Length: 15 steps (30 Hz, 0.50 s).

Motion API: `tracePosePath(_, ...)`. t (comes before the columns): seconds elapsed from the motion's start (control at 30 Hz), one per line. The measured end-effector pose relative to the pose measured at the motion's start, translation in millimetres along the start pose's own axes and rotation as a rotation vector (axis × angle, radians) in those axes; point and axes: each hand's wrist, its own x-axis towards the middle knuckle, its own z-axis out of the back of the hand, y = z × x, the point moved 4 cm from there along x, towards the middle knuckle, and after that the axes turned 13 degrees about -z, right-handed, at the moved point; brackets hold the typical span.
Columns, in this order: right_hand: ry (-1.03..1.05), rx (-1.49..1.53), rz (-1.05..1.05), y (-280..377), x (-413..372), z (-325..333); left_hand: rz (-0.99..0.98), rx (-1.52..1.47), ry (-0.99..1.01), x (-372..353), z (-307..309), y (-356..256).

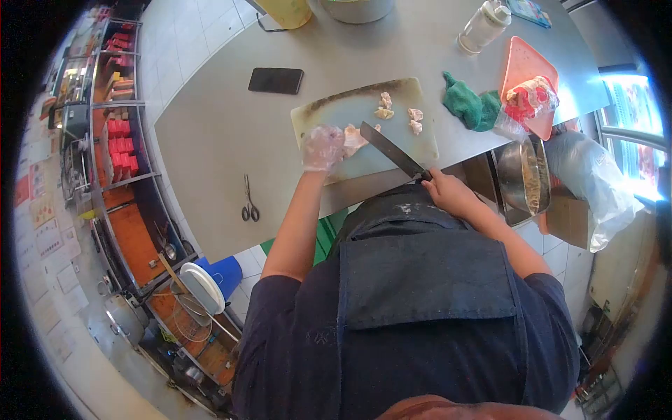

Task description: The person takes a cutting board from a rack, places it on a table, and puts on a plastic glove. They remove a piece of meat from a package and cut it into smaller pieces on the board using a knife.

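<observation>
My left hand [323, 147], in a clear plastic glove, is closed at the left side of the cutting board [364, 162], its curled fingers on a piece of raw meat [355, 140], pale pink like chicken. The fingertips are partly hidden by the glove and blur. In my right hand [450, 193] is the black handle of a long knife [390, 150]. Its blade slants up and left over the board, with the tip close to the meat. Several small cut meat pieces [384, 112] lie on the board's far half, two of them toward the right [415, 122].
A black phone [276, 80] and scissors [249, 201] lie on the metal table [203, 140], left of the board. To the right are a green cloth [470, 103], a pink tray [521, 59] with a red-and-white bag, and a clear bottle [484, 28]. A metal bowl [516, 178] stands below the edge.
</observation>
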Motion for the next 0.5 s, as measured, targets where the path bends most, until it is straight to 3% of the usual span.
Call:
tracePosePath(0.1,-0.056,0.042,-0.044,-1.5,-8.6,7.5,0.140,-0.536,-0.112,-13.5,30.3,-14.1)
tracePosePath(0.2,-0.084,0.121,-0.040,-11.0,-9.2,12.2,-0.047,-0.310,-0.041,-12.8,34.2,-34.8)
tracePosePath(0.3,-0.054,0.145,-0.051,-12.6,-13.2,22.2,-0.109,-0.124,0.044,-11.8,25.1,-45.9)
tracePosePath(0.4,-0.081,0.172,-0.023,-12.7,-13.7,26.4,-0.215,0.022,-0.005,-11.0,22.3,-62.9)
tracePosePath(0.5,-0.061,0.221,-0.026,-5.5,-13.6,31.8,-0.232,0.149,0.176,-5.2,15.1,-70.5)
